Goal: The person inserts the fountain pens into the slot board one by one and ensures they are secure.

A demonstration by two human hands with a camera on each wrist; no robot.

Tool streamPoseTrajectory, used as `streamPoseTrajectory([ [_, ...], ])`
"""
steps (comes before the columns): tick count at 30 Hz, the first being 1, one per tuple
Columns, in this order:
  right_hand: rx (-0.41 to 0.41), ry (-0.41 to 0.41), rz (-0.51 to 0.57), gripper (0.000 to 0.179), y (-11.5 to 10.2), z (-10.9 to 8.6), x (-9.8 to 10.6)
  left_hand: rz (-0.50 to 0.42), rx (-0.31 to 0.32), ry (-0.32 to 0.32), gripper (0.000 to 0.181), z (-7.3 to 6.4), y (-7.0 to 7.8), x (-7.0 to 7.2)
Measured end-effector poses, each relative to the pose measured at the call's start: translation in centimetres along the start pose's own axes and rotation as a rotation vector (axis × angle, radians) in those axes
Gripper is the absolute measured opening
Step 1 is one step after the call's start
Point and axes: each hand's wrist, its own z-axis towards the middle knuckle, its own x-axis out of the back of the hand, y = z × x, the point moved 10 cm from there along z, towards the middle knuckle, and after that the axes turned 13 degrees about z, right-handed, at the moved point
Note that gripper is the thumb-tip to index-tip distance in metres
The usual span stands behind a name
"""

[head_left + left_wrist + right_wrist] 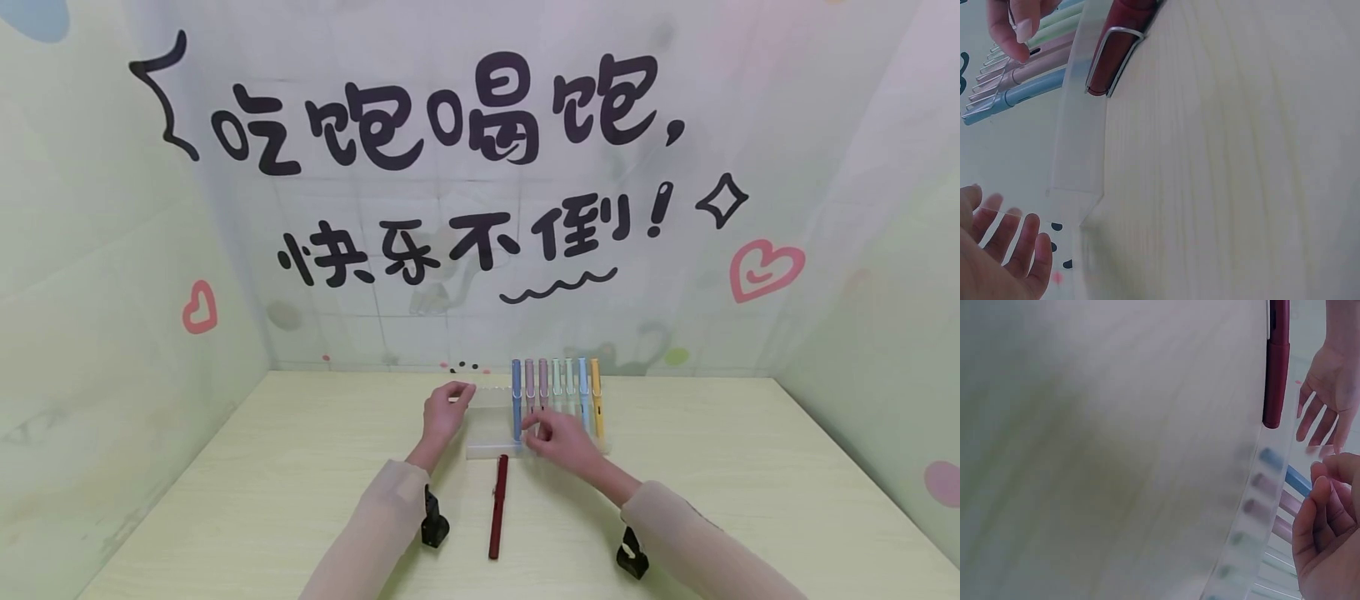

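A clear pen rack [487, 451] stands at the back of the table. Along its right part, several pens lean upright in a row: a blue pen [517, 400], mauve, pale green and light blue ones, and a yellow pen [597, 392]. My left hand [445, 410] grips the rack's left edge, thumb in front and fingers [1022, 247] showing through the clear panel behind. Loosely bent, my right hand [561, 437] hovers before the blue and mauve pens, with nothing visible between its fingertips. A dark red pen [498, 508] lies on the table, its clip end at the rack's front.
The pale wood-grain table [225, 492] spreads around the rack. Behind it hangs a printed backdrop [465, 333] with black lettering, and side walls [885, 333] rise left and right. Black wrist cameras [433, 521] hang beneath both sleeves.
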Motion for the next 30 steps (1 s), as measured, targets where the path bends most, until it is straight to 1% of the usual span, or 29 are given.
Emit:
streamPoseTrajectory([
  [4, 0.003, -0.049, 0.021, 0.011, 0.0, -0.3, -0.7, 0.000, 0.009, 0.000, 0.025, 0.1, -0.1, -0.1],
  [12, 0.016, -0.132, 0.042, 0.013, -0.1, -0.7, -2.1, 0.003, -0.006, 0.004, 0.026, 0.0, 0.1, 0.1],
  [15, 0.021, -0.179, 0.051, 0.014, -0.2, -0.7, -2.8, 0.004, -0.010, 0.006, 0.026, 0.0, 0.1, 0.1],
  [20, -0.030, -0.262, 0.080, 0.016, 0.0, -0.9, -3.9, 0.004, -0.016, 0.008, 0.027, 0.0, 0.2, 0.2],
  [23, -0.077, -0.283, 0.087, 0.018, 0.3, -1.0, -4.3, 0.001, -0.016, 0.009, 0.027, -0.1, 0.2, 0.2],
  [26, -0.101, -0.303, 0.087, 0.021, 0.5, -1.0, -4.6, 0.001, -0.018, 0.010, 0.027, -0.1, 0.2, 0.3],
  [30, -0.110, -0.334, 0.073, 0.026, 0.7, -0.9, -5.1, -0.001, -0.016, 0.011, 0.027, -0.1, 0.2, 0.3],
])
